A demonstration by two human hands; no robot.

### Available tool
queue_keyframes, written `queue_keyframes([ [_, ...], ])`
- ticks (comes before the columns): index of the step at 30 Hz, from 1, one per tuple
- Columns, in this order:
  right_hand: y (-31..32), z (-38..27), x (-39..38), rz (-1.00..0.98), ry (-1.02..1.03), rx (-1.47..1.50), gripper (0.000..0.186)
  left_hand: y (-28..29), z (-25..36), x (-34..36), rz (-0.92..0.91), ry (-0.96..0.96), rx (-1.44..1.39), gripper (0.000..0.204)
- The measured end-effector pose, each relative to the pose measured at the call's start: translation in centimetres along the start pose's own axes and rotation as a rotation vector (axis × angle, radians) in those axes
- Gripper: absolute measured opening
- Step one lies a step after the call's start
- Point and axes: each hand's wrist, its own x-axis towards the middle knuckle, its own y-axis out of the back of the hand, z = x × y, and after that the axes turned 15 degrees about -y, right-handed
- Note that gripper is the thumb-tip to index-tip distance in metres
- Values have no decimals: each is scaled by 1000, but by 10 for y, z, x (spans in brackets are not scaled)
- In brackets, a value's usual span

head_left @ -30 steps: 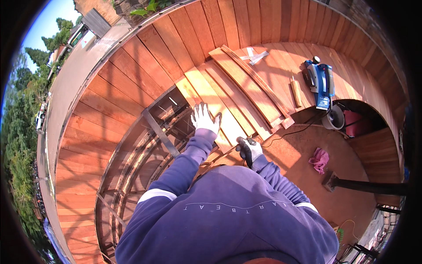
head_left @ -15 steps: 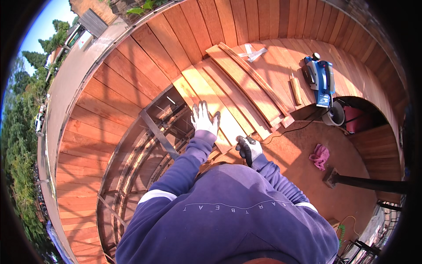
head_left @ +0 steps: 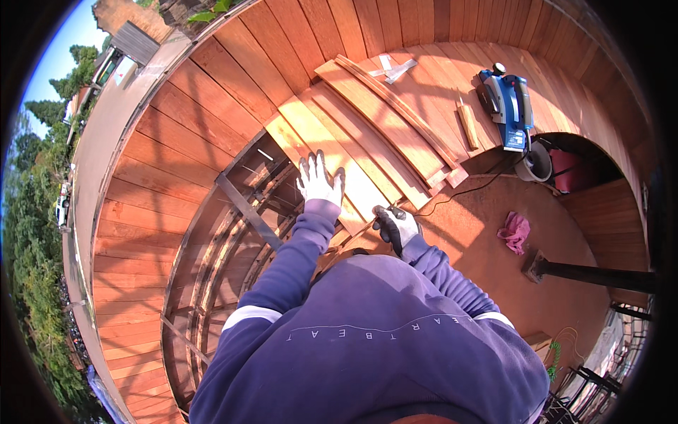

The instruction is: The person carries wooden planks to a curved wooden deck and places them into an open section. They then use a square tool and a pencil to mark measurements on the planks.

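My left hand, in a white glove with dark fingertips, lies flat with spread fingers on the outermost pale wooden plank, beside the open part of the curved bench. At the near ends of the planks is my right hand, gloved the same way. Its fingers are curled closed; whatever they grip is too small or hidden to name. A second plank lies alongside the outermost one. Farther right, several loose boards are stacked on the bench at a slant.
On the bench to the right rest a wooden-handled tool and a blue electric planer with a cable. White strips lie behind the boards. A bucket stands below; a pink cloth lies on the floor. Bare framing shows at left.
The whole view has shifted slightly, so planks and tools sit a little higher and to the left. My left hand stays flat on the plank and my right stays closed at the plank ends.
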Motion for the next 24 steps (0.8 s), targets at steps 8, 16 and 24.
queue_keyframes([
  [8, 7, 7, 1, -61, -5, -6, 27, -3, -1, 0, -30, -11, 30, 71],
  [16, 10, 12, 10, -60, -20, -26, 29, -3, -1, -3, 10, -33, 0, 70],
  [24, 13, 8, 10, -78, -42, -14, 30, -1, 0, -2, 7, -49, 18, 70],
])
